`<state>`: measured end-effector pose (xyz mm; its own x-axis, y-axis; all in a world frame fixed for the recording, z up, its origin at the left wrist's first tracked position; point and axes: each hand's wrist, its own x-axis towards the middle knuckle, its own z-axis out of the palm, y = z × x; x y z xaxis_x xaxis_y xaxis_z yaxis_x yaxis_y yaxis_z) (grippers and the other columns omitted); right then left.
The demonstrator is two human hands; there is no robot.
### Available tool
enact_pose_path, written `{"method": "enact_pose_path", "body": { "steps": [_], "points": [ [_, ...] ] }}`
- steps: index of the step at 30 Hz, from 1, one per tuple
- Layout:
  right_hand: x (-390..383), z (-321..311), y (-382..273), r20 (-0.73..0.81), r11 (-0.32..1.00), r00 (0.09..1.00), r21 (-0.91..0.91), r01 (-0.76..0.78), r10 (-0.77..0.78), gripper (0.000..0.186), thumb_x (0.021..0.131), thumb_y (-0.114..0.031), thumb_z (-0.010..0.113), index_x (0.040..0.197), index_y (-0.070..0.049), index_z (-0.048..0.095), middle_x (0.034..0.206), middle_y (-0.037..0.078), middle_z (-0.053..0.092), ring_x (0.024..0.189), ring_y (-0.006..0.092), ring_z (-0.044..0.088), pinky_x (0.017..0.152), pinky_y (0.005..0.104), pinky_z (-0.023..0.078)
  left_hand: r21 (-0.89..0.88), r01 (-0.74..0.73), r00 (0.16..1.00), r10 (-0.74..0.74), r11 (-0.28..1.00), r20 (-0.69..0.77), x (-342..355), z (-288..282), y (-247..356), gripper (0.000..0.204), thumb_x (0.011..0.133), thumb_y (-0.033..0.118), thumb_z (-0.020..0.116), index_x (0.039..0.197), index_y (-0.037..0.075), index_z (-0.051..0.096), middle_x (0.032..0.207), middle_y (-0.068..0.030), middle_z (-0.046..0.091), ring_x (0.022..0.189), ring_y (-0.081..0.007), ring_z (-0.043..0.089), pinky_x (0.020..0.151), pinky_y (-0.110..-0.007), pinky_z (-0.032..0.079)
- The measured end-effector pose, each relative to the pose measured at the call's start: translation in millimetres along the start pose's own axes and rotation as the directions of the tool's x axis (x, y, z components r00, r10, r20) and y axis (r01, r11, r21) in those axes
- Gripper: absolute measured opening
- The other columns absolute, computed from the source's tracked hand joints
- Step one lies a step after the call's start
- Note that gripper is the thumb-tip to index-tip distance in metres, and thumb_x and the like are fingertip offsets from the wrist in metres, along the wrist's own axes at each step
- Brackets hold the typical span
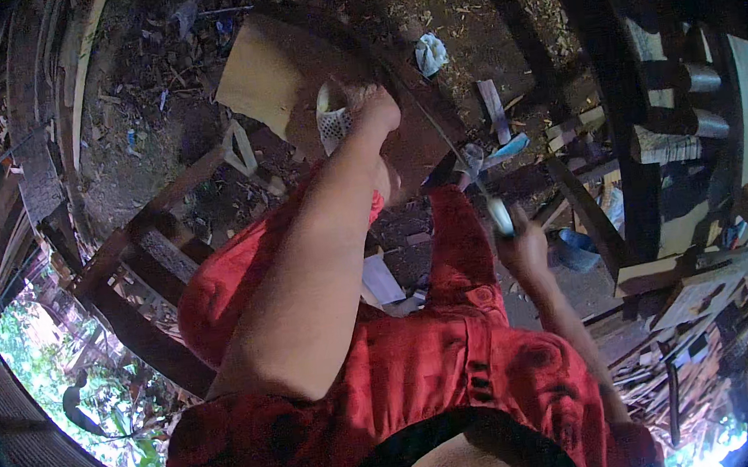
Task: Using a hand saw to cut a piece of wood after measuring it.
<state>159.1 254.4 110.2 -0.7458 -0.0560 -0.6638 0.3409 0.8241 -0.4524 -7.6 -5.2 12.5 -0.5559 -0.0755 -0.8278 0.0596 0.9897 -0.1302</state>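
Note:
A brown wooden board (261,72) lies in front of me, lit at its far left end. My left hand (375,108) rests on it, beside my foot in a white perforated shoe (335,128). Its fingers are mostly hidden from view. At the right, my right hand (523,250) is closed round the pale handle of a long, thin-bladed hand tool (500,217). The blade runs up and left along the board's right side, seen nearly edge-on. I cannot make out whether it has teeth or touches the wood.
Wood chips and scraps litter the dirt floor. A crumpled white wrapper (431,54) lies beyond the board. Near my right hand stands a blue-grey bowl (577,249). Timber pieces (676,144) are stacked at the right. A wooden frame (143,244) stands to the left.

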Motion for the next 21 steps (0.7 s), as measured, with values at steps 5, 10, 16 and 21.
{"method": "enact_pose_path", "body": {
  "steps": [5,10,16,21],
  "points": [
    [-31,-23,-1,0.021,0.997,0.997,0.011,-0.071,0.070,0.026,0.071,-0.016,0.058,0.095,-0.008,0.055,0.074,0.023,0.057,0.073,0.0427,0.055,0.060,0.0478,0.044,-0.041,0.053,0.998,-0.052,0.998,0.030,7,6,0,0.049,0.071,0.020,0.053,0.116,0.003,0.048,0.123,-0.0120,0.045,0.118,-0.0244,0.038,0.102,-0.055,0.003],
    [69,14,-29,0.151,0.984,0.989,-0.177,0.031,-0.004,0.030,0.071,-0.022,0.062,0.093,-0.002,0.056,0.080,0.023,0.059,0.076,0.0384,0.057,0.065,0.0437,0.047,-0.023,0.017,0.998,-0.015,1.000,0.061,5,4,1,0.048,0.071,0.020,0.052,0.115,0.002,0.048,0.122,-0.0126,0.046,0.118,-0.0244,0.037,0.103,-0.051,0.006],
    [27,13,0,0.020,0.998,0.997,0.008,0.069,-0.069,0.028,0.073,-0.020,0.057,0.096,-0.004,0.052,0.074,0.025,0.057,0.072,0.0411,0.056,0.061,0.0469,0.044,-0.065,0.060,0.982,-0.070,0.996,-0.173,-6,6,5,0.041,0.070,0.019,0.052,0.108,0.001,0.054,0.115,-0.0148,0.050,0.114,-0.0271,0.042,0.103,-0.050,0.011],
    [-25,-11,16,-0.001,1.000,1.000,-0.008,0.000,0.000,0.027,0.072,-0.016,0.057,0.097,-0.008,0.053,0.073,0.024,0.057,0.071,0.0417,0.055,0.060,0.0473,0.044,-0.100,0.062,0.987,-0.077,0.993,-0.144,-8,-2,6,0.039,0.068,0.018,0.056,0.103,0.001,0.057,0.110,-0.0164,0.054,0.110,-0.0309,0.046,0.103,-0.050,0.013]
  ]
}}
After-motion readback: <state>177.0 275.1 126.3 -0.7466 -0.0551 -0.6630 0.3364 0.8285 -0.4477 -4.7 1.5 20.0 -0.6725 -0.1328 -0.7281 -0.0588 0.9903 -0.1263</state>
